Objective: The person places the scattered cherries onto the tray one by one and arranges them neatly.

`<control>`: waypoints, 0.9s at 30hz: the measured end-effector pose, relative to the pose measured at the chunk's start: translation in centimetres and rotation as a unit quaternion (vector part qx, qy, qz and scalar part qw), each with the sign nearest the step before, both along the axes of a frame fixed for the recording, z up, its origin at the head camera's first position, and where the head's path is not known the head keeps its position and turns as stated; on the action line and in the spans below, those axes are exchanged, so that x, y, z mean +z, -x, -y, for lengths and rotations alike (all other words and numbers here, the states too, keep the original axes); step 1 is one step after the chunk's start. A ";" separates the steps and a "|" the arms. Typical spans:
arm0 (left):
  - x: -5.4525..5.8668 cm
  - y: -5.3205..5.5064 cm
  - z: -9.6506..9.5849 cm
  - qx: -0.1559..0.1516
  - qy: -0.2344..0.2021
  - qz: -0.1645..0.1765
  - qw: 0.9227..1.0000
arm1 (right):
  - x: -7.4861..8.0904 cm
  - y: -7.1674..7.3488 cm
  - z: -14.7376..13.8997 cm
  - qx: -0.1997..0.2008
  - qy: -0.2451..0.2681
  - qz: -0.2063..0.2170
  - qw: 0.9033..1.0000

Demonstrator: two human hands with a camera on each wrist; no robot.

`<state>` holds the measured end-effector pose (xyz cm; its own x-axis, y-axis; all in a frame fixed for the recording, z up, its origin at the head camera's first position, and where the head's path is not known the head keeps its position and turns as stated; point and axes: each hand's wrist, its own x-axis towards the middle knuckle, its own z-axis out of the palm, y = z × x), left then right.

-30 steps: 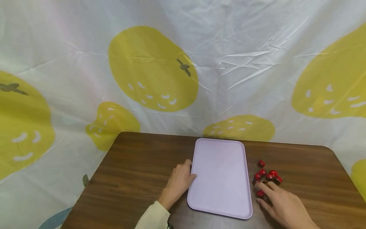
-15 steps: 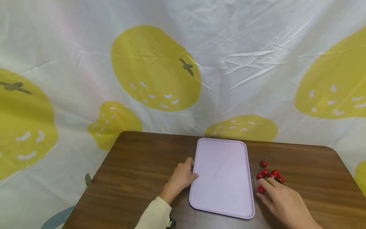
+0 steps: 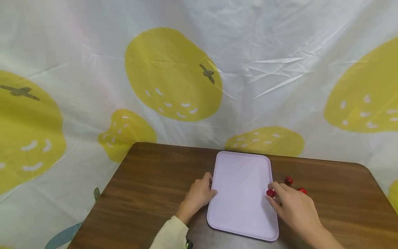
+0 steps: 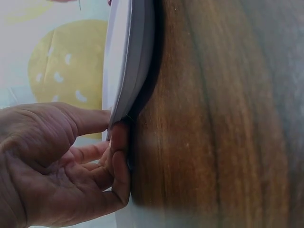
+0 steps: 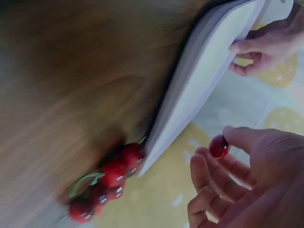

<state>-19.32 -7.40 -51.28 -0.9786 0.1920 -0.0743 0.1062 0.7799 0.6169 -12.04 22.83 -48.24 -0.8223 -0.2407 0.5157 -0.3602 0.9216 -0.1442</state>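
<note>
A pale lilac rectangular tray (image 3: 242, 221) lies on the brown wooden table. My left hand (image 3: 198, 195) grips its left edge, thumb over the rim and fingers curled beneath, as the left wrist view shows. In my right hand (image 3: 295, 207) a single dark red cherry (image 3: 271, 193) is pinched between thumb and fingertips, raised over the tray's right edge. The right wrist view shows the same cherry (image 5: 219, 147) clear of the table. Several other cherries (image 5: 114, 172), some with green stems, lie beside the tray; in the head view my right hand hides most of them.
The wooden table (image 3: 161, 176) extends left and right of the tray. Behind it hangs a white cloth (image 3: 248, 103) printed with big yellow fruit, close to the table's back edge. One cherry (image 3: 288, 180) sits a little apart, near the tray's right side.
My right hand has picked up one cherry from the pile and carried it left and up to the tray's edge. The left hand keeps its hold on the tray.
</note>
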 end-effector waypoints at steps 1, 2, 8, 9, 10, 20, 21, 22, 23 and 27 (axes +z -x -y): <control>0.0 -0.1 0.0 0.000 0.001 0.002 1.000 | 0.0 0.2 0.4 -0.003 0.000 0.000 1.000; 0.0 -0.2 0.0 -0.001 0.000 0.001 1.000 | 0.0 0.4 0.8 -0.004 0.000 -0.002 1.000; 0.0 -0.6 0.1 0.001 -0.004 -0.011 1.000 | -0.3 2.8 2.5 0.006 -0.013 -0.012 1.000; 0.0 -0.6 0.1 0.000 -0.005 -0.013 1.000 | -0.4 3.3 2.7 0.007 -0.014 -0.011 1.000; 0.0 -0.6 0.1 -0.002 -0.005 -0.018 1.000 | -0.5 3.8 2.8 0.006 -0.016 -0.009 1.000; 0.0 -0.5 0.0 -0.007 -0.005 -0.023 1.000 | -1.9 9.2 5.1 0.010 0.002 0.040 0.999; 0.0 -0.5 0.0 -0.008 -0.005 -0.023 1.000 | -1.9 9.7 5.4 0.013 0.005 0.046 0.999; 0.1 -0.5 0.0 -0.008 -0.005 -0.022 1.000 | -2.0 10.3 5.8 0.016 0.006 0.052 0.998; 0.1 -0.5 0.0 -0.008 -0.007 -0.022 1.000 | -2.0 10.8 6.2 0.020 0.006 0.056 0.998; 0.0 -0.5 0.1 -0.007 -0.009 -0.023 1.000 | -2.2 12.6 7.5 0.031 0.004 0.070 0.997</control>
